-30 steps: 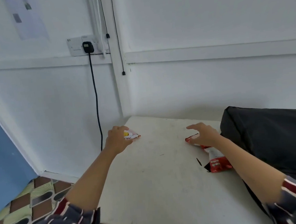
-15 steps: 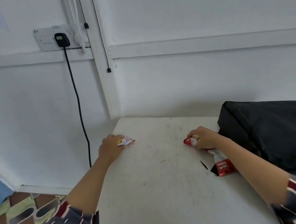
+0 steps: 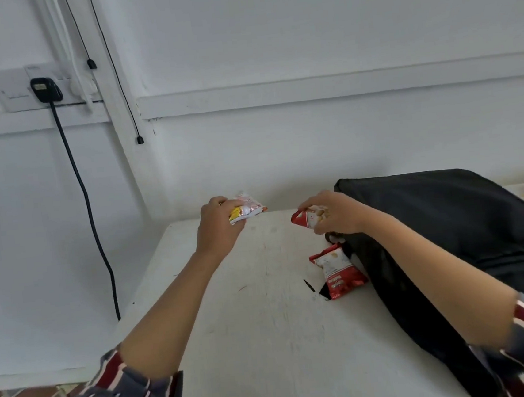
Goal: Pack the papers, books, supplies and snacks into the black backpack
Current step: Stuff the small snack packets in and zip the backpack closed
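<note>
- Black backpack (image 3: 447,212) lies on the white table (image 3: 252,343), passing under your right forearm (image 3: 438,277) and spreading out to the right of your right hand (image 3: 335,213).
- Just nearer than your right hand, a red-and-white snack packet (image 3: 338,271) lies flat on the table beside the backpack's edge. A small dark sliver (image 3: 309,285) lies just to its left.
- Your right hand curls its fingers round a second red packet (image 3: 305,218), close to the backpack's left edge.
- Your left hand (image 3: 217,225), level with the right and apart from it, grips a white-and-yellow packet (image 3: 245,209) between thumb and fingers.
- Beyond and left of your left hand, a black plug (image 3: 45,89) sits in a wall socket (image 3: 7,94), and its cable (image 3: 88,199) hangs down the white wall.
</note>
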A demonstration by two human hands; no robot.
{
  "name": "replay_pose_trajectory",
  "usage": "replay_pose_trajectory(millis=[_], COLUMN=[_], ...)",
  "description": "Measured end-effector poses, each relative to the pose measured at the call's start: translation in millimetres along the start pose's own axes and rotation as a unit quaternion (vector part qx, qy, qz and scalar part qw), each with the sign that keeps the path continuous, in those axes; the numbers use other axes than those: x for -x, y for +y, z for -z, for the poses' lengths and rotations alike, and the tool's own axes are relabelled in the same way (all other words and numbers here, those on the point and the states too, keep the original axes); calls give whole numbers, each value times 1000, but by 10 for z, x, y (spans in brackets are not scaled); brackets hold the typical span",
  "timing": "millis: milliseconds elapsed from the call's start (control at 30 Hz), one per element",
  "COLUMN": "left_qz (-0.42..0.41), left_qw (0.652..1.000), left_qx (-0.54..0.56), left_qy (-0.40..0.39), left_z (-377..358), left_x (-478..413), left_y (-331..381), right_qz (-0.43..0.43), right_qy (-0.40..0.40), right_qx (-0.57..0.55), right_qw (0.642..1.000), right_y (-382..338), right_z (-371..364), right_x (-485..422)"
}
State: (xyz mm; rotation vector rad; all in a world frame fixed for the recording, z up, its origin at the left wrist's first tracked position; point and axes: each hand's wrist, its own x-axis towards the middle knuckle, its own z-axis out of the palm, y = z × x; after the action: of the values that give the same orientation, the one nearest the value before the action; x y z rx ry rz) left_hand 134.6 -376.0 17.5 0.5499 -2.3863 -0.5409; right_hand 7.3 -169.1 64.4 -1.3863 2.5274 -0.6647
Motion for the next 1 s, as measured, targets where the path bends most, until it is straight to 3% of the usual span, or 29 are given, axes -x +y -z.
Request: replay_pose_trajectory(millis=[300,533,733,900,1000], left_qz=[-110,-116,-71,-62,-83], left_qw=[991,990,994,974,975], left_qx=[70,60,10,-14,-8], left_qy=[-32,-59,-87,-217,-206], left_z=[-552,-1129,-1401,-1441,-1357], left_x=[68,321,399,426,488], left_y=[1719,2642,2912,2861,2841], right_qz=[-30,-43,-25,0,2], right_qy=[62,64,47,50,54], right_qx=[-11,-40,-70,-92,-94], right_qw=[998,996,996,995,994], right_y=[790,1691,2060,2120,2142], right_z=[847,1354,1478,1418,1348], right_x=[986,1644,1836,1826,1808])
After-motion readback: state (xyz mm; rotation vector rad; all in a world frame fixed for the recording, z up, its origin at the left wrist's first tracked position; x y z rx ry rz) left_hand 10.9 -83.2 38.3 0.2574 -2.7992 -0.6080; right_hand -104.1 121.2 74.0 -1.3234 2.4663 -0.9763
